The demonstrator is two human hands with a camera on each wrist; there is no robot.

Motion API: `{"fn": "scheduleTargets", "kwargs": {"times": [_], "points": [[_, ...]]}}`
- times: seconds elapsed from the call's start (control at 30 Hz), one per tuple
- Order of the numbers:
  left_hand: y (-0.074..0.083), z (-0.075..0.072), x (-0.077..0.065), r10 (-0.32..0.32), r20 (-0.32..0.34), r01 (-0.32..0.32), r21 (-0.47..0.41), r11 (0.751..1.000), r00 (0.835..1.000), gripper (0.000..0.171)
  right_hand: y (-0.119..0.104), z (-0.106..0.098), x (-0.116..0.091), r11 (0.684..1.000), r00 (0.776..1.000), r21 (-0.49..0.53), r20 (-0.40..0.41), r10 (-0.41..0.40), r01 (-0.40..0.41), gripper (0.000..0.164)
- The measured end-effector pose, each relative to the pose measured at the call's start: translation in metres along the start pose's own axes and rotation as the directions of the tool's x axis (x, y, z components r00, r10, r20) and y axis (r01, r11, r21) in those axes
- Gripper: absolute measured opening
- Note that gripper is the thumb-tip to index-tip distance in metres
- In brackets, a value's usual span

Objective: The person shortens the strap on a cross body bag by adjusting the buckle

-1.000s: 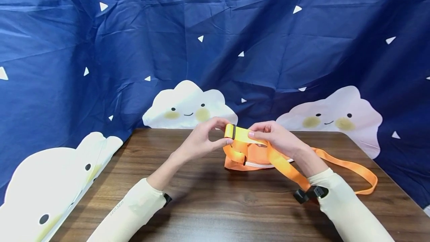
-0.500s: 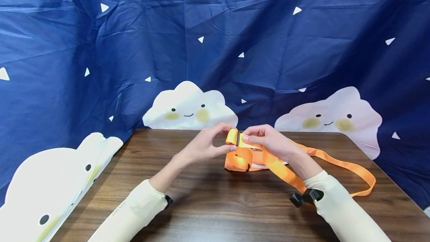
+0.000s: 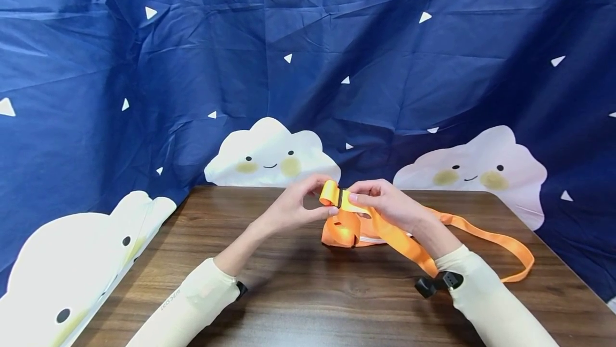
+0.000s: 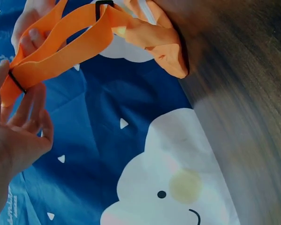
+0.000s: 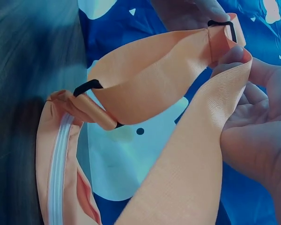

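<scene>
My left hand (image 3: 289, 209) pinches the black slider buckle (image 4: 17, 80) on an orange webbing strap (image 5: 178, 178) between thumb and fingertips. A small loop of strap stands out on the buckle's left side. Just to the right, my right hand (image 3: 392, 205) pinches the strap between thumb and fingers, and a long length hangs from it toward the wrist. Beneath the hands lies an orange bag (image 3: 332, 237) with a white zipper (image 5: 60, 173). A black ring (image 5: 88, 86) joins a second strap loop to the bag's end. In the right wrist view the left fingers sit at the buckle's upper edge.
The bag rests near the back of a dark wood table (image 3: 289, 293). The strap's far part (image 3: 510, 245) curves across the table's right side. Behind hangs a blue cloth (image 3: 308, 85) printed with clouds. A black device (image 3: 438, 283) sits at the right wrist.
Both hands have lowered slightly, and the right hand has come closer to the left along the strap. The loop left of the buckle has grown bigger over the last half second.
</scene>
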State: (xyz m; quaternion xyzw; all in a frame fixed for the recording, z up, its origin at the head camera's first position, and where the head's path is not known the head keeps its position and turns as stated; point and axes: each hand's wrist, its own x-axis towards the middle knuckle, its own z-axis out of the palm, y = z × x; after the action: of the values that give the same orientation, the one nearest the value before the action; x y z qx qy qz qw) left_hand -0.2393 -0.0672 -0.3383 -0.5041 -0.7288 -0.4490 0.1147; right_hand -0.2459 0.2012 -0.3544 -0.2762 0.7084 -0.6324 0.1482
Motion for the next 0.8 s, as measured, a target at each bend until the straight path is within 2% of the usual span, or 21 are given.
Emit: {"fn": "scheduleTargets", "kwargs": {"times": [0.1,0.23,0.33,0.5,0.63,0.8], "points": [[-0.004,0.003,-0.001,0.014,0.019,-0.013,-0.033,0.999,1.000,0.046,0.000,0.003,0.001,1.000,1.000,0.024,0.015,0.003,-0.003,0.023],[-0.020,0.009,-0.002,-0.006,0.042,0.007,-0.027,1.000,0.999,0.048,0.001,0.005,0.000,0.999,1.000,0.031,0.024,0.013,-0.014,0.023],[-0.027,0.011,-0.003,-0.021,0.043,0.021,-0.013,1.000,0.999,0.048,0.000,0.007,0.000,0.999,1.000,0.042,0.020,0.018,-0.019,0.023],[-0.030,0.013,-0.002,-0.026,0.014,0.026,0.010,1.000,1.000,0.049,0.001,0.011,0.000,0.990,0.998,0.125,0.036,0.060,-0.064,0.025],[-0.031,0.017,-0.004,-0.068,0.013,0.068,0.032,0.997,0.998,0.059,0.003,0.016,0.002,0.988,0.994,0.111,0.032,0.109,-0.112,0.030],[-0.034,0.020,-0.005,-0.121,0.000,0.121,0.057,0.991,0.993,0.072,0.006,0.019,0.004,0.991,0.995,0.095,-0.006,0.100,-0.099,0.029]]}}
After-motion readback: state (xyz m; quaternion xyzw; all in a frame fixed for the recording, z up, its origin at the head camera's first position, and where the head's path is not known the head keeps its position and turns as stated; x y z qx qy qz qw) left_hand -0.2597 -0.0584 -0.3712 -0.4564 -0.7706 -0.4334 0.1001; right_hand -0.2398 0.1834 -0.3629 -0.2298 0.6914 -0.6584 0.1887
